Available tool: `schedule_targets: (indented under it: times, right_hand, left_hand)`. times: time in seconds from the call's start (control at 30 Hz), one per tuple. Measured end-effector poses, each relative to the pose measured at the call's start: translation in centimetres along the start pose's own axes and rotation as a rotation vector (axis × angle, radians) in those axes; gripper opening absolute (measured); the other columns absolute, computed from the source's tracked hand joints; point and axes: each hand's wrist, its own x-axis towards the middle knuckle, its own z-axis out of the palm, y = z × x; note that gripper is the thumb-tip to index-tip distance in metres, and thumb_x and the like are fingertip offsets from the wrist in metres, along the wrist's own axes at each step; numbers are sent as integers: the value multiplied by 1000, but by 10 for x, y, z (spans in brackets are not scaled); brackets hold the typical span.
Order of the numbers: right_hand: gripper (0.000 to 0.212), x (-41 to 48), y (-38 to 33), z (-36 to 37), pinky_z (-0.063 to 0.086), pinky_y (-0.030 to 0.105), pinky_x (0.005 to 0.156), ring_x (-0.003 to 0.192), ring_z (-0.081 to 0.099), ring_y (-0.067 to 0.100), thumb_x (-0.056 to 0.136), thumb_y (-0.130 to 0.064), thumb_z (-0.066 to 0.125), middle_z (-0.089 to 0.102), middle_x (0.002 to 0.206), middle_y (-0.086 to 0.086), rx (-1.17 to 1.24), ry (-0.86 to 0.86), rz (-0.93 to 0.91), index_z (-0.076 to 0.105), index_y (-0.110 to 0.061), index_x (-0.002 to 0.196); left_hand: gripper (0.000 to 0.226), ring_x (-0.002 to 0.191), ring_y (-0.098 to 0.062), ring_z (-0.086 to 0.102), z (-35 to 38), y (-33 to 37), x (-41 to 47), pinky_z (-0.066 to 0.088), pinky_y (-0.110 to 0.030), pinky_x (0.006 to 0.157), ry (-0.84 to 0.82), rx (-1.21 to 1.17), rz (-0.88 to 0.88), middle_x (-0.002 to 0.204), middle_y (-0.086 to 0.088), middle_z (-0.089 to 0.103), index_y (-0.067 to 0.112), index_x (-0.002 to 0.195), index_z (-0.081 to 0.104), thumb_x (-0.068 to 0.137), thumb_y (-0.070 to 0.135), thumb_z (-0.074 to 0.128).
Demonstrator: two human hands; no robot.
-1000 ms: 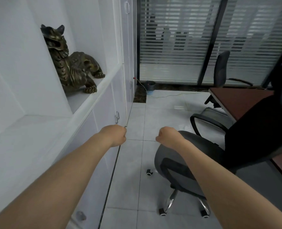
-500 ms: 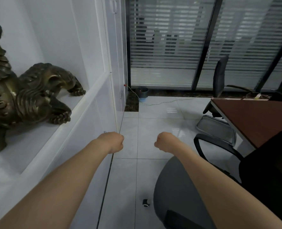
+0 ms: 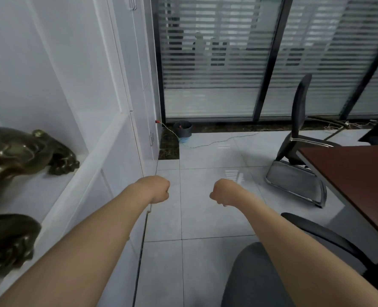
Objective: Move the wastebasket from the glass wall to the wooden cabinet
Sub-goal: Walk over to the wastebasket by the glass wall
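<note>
The wastebasket is small, blue with a dark liner, and stands on the floor at the foot of the glass wall, close to the corner by the white cabinet. My left hand and my right hand are held out in front of me as empty fists, well short of the basket and above the tiled floor. A thin cable runs from the cabinet past the basket.
A bronze beast statue sits on the cabinet's shelf at left. A grey office chair seat is under my right arm. A brown desk and a tipped chair stand at right.
The view has moved forward along the cabinet: the statue slid back to my left, the grey chair dropped below me, and the wastebasket is nearer. Both fists stayed closed.
</note>
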Motion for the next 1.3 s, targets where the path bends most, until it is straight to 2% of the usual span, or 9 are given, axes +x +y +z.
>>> schedule_targets:
  times: [0.13, 0.27, 0.4, 0.57, 0.73, 0.83, 0.97, 1.1, 1.3]
  right_hand:
    - [24, 61, -13, -31, 48, 26, 60, 74, 62, 27, 86, -16, 47, 66, 82, 10, 76, 34, 31, 51, -11, 63]
    - [25, 117, -30, -60, 54, 33, 79, 94, 70, 30, 86, -17, 47, 74, 102, 13, 105, 54, 75, 50, -12, 62]
    - [10, 167, -47, -86, 52, 36, 85, 104, 65, 33, 87, -19, 51, 68, 111, 18, 91, 90, 57, 56, -12, 84]
    - [18, 234, -58, -123, 47, 29, 73, 87, 60, 28, 87, -19, 53, 66, 96, 15, 26, 107, 44, 64, -8, 94]
    - [27, 325, -60, -159, 33, 25, 51, 65, 48, 23, 87, -19, 50, 42, 63, 2, -82, 122, 46, 43, -8, 64]
    - [21, 380, -57, -186, 37, 25, 55, 63, 50, 21, 88, -19, 51, 46, 66, 4, -73, 114, 45, 51, -5, 73]
    - [29, 454, -47, -234, 40, 25, 57, 94, 68, 30, 87, -17, 52, 70, 98, 17, -5, 114, 22, 64, 5, 101]
    - [33, 516, -41, -275, 39, 23, 54, 70, 60, 25, 83, -16, 53, 65, 78, 11, -9, 120, 17, 68, 4, 104]
    - [31, 617, -36, -318, 44, 27, 69, 76, 57, 23, 85, -18, 56, 68, 93, 14, 22, 161, -15, 64, 2, 107]
  left_hand:
    - [32, 99, -24, 55, -36, -22, 75, 42, -31, 78, 69, 24, 62, 118, -13, 60, 5, 113, 58, 96, 22, 37]
    - [33, 107, -27, 57, -68, -49, 137, 42, -30, 78, 132, 47, 97, 118, -13, 60, 6, 117, 57, 96, 21, 36]
    - [31, 106, -27, 58, -89, -78, 189, 39, -29, 73, 195, 51, 92, 117, -13, 60, 6, 118, 53, 96, 20, 37]
    - [28, 102, -27, 59, -115, -106, 255, 46, -33, 78, 223, 35, 67, 114, -12, 61, 9, 115, 54, 95, 22, 38]
    - [27, 100, -27, 60, -136, -121, 344, 42, -31, 73, 215, 12, 54, 111, -12, 61, 8, 114, 54, 95, 21, 39]
    - [28, 99, -26, 58, -155, -123, 400, 41, -30, 73, 209, -19, 48, 110, -12, 60, 7, 115, 53, 96, 21, 39]
    - [25, 81, -19, 51, -191, -122, 476, 40, -29, 68, 241, -82, 34, 90, -5, 52, 8, 110, 56, 94, 21, 42]
    - [22, 81, -21, 54, -225, -124, 536, 40, -30, 65, 290, -92, 37, 90, -6, 52, 8, 107, 56, 94, 19, 42]
    - [22, 84, -23, 55, -263, -140, 628, 39, -30, 67, 270, -105, 2, 88, -4, 48, 7, 107, 55, 94, 19, 41]
